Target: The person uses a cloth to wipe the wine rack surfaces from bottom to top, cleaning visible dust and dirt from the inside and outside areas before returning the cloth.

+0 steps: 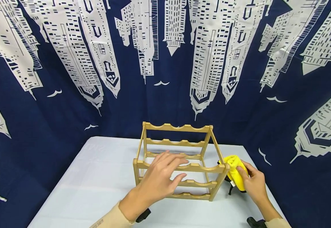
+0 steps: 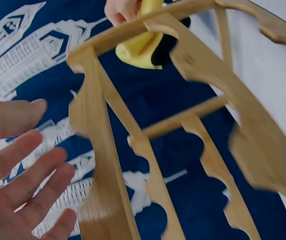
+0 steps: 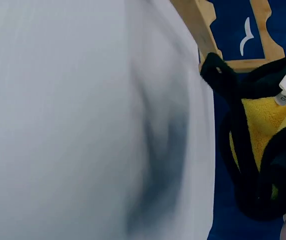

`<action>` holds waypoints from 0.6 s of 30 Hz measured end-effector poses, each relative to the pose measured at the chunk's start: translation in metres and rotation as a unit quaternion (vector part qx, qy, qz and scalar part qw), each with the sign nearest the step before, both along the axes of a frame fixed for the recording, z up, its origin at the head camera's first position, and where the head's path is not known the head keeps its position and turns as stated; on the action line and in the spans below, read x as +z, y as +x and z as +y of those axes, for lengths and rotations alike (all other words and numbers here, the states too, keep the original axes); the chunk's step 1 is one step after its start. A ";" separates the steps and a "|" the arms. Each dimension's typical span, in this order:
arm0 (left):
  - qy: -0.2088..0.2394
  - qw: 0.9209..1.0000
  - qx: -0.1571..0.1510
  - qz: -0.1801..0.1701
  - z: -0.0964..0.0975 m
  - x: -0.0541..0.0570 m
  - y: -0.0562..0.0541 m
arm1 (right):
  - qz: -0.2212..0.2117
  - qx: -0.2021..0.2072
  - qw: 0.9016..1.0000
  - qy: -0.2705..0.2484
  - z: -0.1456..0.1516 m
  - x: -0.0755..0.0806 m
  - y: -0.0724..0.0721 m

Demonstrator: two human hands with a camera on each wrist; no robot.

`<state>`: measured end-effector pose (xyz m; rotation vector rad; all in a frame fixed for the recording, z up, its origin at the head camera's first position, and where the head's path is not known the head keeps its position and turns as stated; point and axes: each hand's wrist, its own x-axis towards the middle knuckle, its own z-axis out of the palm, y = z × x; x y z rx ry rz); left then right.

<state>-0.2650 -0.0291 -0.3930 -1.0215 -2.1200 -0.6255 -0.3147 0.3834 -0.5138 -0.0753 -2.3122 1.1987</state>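
Observation:
A wooden rack with scalloped rails point(image 1: 179, 182) stands on the white table. Over its near top rail in the head view, my left hand point(image 1: 161, 177) has loosely bent, spread fingers and nothing in them. In the left wrist view, the same hand point(image 2: 30, 175) is beside a rail, a gap between them. My right hand point(image 1: 254, 183) grips a folded yellow cloth point(image 1: 235, 169) by its right side, thumb on top. Black edging, a loop and a white tag point(image 3: 285, 90) show on the cloth point(image 3: 263, 117), which is close to the rack's right end.
Behind the white-covered table point(image 1: 97, 177) hangs a dark blue curtain point(image 1: 165, 104) printed with white buildings and birds. The table's right edge runs close by the right hand. Black straps point(image 1: 143, 215) circle the wrists.

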 end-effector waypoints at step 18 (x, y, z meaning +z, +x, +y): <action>-0.103 0.994 0.031 -0.018 0.050 -0.005 -0.030 | -0.016 0.005 0.992 -0.123 -0.023 0.008 0.030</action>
